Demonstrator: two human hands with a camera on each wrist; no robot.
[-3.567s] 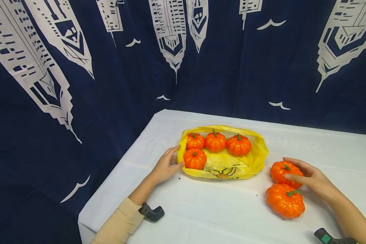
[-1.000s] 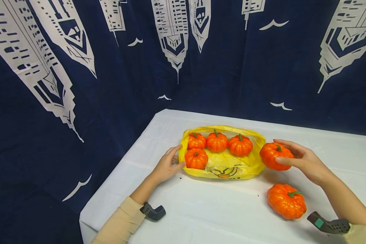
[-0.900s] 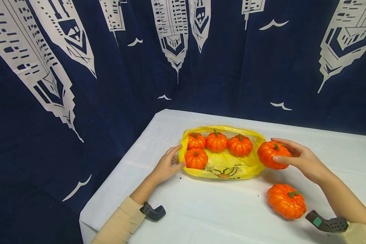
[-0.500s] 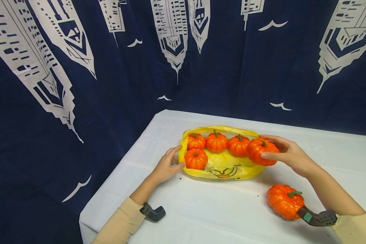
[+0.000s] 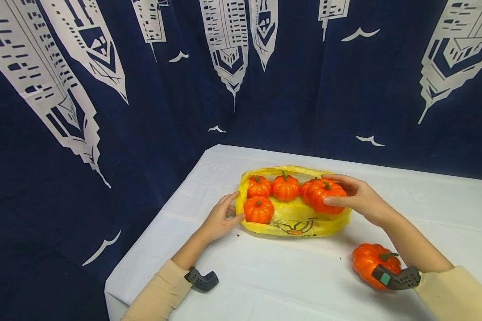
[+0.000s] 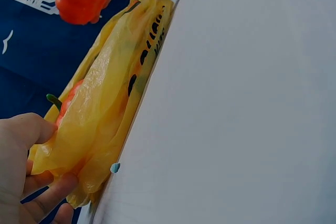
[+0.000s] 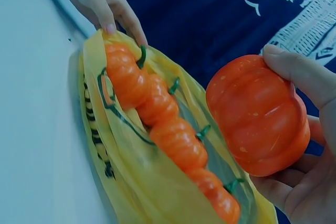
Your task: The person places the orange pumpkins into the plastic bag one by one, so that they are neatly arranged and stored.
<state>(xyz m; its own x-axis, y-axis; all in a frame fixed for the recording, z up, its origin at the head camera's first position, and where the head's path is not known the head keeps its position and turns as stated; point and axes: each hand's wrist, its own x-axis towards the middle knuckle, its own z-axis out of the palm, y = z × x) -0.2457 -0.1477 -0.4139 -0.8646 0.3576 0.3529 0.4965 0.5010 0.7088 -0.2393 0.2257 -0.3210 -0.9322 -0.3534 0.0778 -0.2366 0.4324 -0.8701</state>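
Note:
A yellow plastic bag [image 5: 329,228] lies with its mouth spread open on the white table. My left hand [image 5: 220,218] holds its left end, thumb and fingers on opposite sides of the rim. Several small orange pumpkins [image 5: 286,187] with green stems sit inside, one largely hidden. Above the bag's right part, my right hand [image 5: 363,198] grips another orange pumpkin [image 7: 257,116], thumb on the near side, fingers beyond. In the right wrist view that pumpkin is raised beside the bag's row. One larger pumpkin [image 5: 363,258] rests on the table, partly behind the right wrist's camera mount.
A white cloth covers the table [image 5: 281,272]. Dark blue fabric [image 5: 289,116] with white building prints hangs behind and to the left. Black camera mounts [image 5: 202,281] are on both wrists.
My right hand has picked up the pumpkin from the table at right and carried it left, over the bag's right rim. The left hand stays at the bag's left end.

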